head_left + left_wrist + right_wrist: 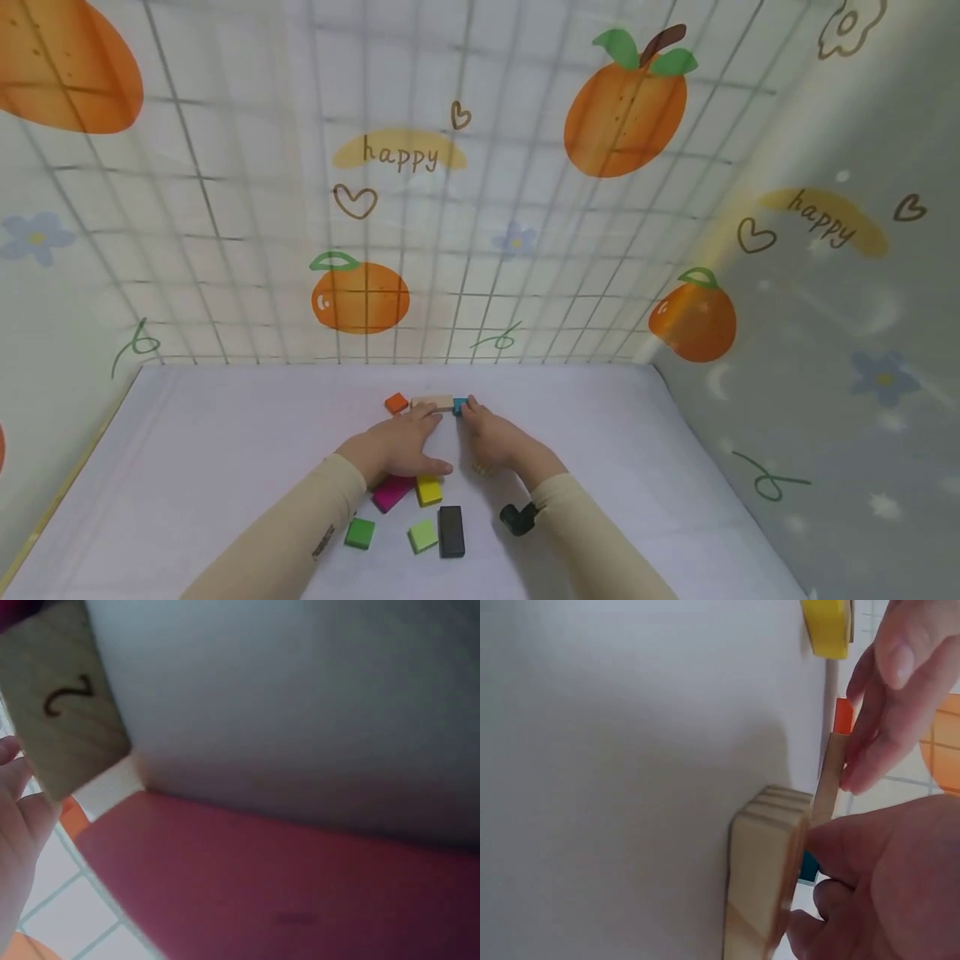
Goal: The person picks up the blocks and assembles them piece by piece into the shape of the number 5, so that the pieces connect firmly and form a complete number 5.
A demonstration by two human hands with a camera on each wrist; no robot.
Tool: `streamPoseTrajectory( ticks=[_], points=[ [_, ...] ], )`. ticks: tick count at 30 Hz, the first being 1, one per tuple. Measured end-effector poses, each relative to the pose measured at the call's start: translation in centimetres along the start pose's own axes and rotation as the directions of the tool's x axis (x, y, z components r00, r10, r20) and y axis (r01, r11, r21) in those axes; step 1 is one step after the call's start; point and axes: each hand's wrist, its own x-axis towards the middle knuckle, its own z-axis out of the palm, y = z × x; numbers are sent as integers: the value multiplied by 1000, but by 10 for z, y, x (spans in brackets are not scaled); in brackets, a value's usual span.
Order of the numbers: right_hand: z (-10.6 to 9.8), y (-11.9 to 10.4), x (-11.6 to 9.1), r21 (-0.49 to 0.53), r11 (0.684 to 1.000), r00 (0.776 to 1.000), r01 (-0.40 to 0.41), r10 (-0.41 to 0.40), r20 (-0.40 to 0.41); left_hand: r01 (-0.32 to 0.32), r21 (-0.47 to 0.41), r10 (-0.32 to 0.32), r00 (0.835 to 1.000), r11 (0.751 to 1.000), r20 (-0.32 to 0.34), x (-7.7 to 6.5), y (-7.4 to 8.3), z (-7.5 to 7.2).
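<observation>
In the head view, my left hand (405, 443) reaches forward with its fingers spread, fingertips touching the pale wooden block (438, 403). A small blue block (460, 407) lies at that block's right end. My right hand (498, 437) pinches the blue block between thumb and fingers, as the right wrist view also shows. To the left of the pale block is an orange block (396, 403). Below my left hand lie a magenta block (393, 493) and a yellow block (429, 492). A grooved wooden piece (761, 862) stands beneath my right hand.
Closer to me on the white table (247, 433) are a green block (360, 533), a light green block (423, 536) and a black block (452, 532). In the left wrist view, a wooden face (67, 705) bears a numeral 2. A patterned curtain (450, 208) hangs behind.
</observation>
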Motion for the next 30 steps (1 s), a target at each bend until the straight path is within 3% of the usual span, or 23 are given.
streamPoseTrajectory(
  ticks=[8,19,25,27,30],
  points=[
    [11,5,0,-22,1000,1000,-15,15,5,-3,-17,3,1000,1000,-14,-1,-4,7],
    [5,-1,0,-53,998,1000,23,-23,1,-5,-41,4,999,999,-34,2,-7,10],
    [3,-4,-5,-38,998,997,58,-60,-46,-19,-128,3,992,992,-123,-3,-22,-7],
    [1,-8,-11,-46,995,993,90,-93,-68,4,-118,-21,990,993,-143,-4,-29,-12],
    [0,-16,-23,-42,991,990,128,-130,-50,70,-24,-72,992,997,-106,-5,-38,-12]
  ],
)
